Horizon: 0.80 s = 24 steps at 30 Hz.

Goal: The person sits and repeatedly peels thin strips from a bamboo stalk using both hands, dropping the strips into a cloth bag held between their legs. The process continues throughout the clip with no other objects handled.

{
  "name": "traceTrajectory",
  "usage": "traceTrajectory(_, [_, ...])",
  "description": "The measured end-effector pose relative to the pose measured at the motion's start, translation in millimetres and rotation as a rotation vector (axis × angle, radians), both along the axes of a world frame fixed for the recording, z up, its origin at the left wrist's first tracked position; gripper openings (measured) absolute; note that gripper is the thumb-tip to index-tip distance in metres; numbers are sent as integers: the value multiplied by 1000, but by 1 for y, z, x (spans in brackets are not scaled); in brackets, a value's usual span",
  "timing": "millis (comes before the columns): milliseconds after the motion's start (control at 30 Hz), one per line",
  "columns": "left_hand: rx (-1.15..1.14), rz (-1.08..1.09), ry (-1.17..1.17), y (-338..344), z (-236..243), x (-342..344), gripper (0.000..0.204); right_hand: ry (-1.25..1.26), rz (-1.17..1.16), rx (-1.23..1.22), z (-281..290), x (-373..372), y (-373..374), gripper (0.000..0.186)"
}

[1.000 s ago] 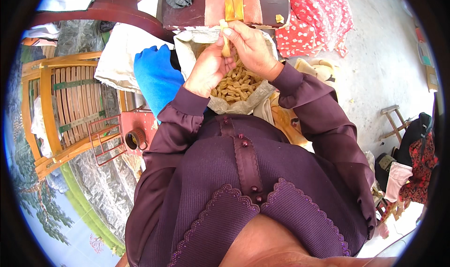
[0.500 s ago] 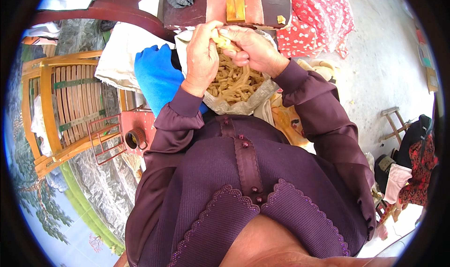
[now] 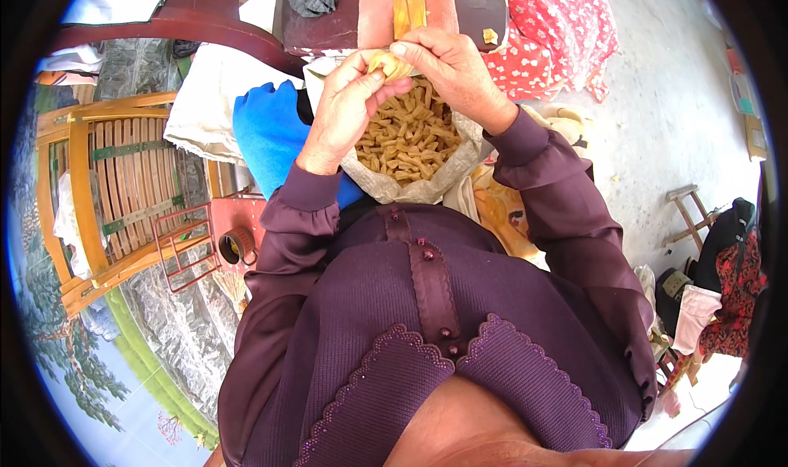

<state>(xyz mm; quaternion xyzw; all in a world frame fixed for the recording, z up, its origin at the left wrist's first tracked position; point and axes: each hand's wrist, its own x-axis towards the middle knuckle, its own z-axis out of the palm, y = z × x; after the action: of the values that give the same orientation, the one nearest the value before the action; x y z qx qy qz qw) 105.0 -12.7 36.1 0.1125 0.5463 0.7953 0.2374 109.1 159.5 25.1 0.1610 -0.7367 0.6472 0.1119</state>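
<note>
My left hand and my right hand meet above an open pale sack that rests in my lap. Between the fingertips of both hands I pinch one small yellowish pod. The sack is filled with several tan, curled pods. Both my arms are in dark purple sleeves.
A blue cloth lies left of the sack. A wooden slatted chair stands at the far left, with a red metal rack and a small pot beside it. Red patterned fabric is at upper right; a small wooden stool stands on the concrete at right.
Both hands have risen from down in the sack to above its far rim, now pinching one pod between them.
</note>
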Motion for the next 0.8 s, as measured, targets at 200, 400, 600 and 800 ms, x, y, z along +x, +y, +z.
traceTrajectory(200, [-200,178,279,-5,-8,-18,12,-464,253,-423,-2,5,-6,22])
traceTrajectory(400, [-133,286,228,8,-29,-13,13,-477,278,-500,7,8,-7,20])
traceTrajectory(600, [-238,279,300,19,-9,-4,14,-462,73,-547,-5,-3,-4,15])
traceTrajectory(800, [-351,224,440,14,-3,-15,9,-694,39,-686,-1,-14,5,33])
